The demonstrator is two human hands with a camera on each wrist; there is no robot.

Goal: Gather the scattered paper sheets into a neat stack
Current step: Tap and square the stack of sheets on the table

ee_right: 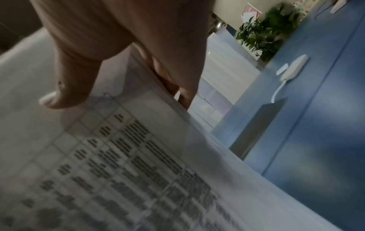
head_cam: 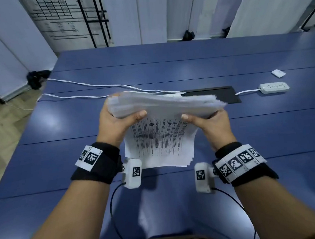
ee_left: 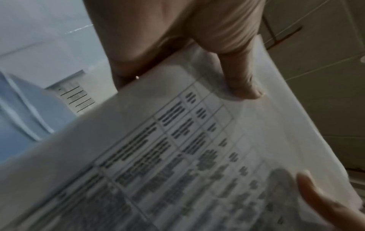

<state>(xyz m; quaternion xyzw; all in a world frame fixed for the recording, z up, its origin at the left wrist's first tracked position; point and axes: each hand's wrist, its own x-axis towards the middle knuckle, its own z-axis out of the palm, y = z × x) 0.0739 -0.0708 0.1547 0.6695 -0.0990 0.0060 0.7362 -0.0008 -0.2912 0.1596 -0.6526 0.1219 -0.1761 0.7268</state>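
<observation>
A thick sheaf of printed paper sheets [head_cam: 159, 137] is held upright above the blue table [head_cam: 246, 132], its lower edges uneven near the tabletop and its top curling away from me. My left hand [head_cam: 116, 122] grips the left side with the thumb across the printed front. My right hand [head_cam: 210, 123] grips the right side the same way. In the left wrist view the left thumb [ee_left: 242, 81] presses on the sheets [ee_left: 177, 156]. The right wrist view shows the right thumb [ee_right: 67, 93] on the printed sheets [ee_right: 128, 171], with fingers behind.
A white power strip [head_cam: 273, 87] and a small white item [head_cam: 278, 73] lie at the right far side of the table. White cables [head_cam: 95, 85] run from the left to a black cable hatch [head_cam: 216, 95] behind the sheets. A whiteboard stands beyond the table.
</observation>
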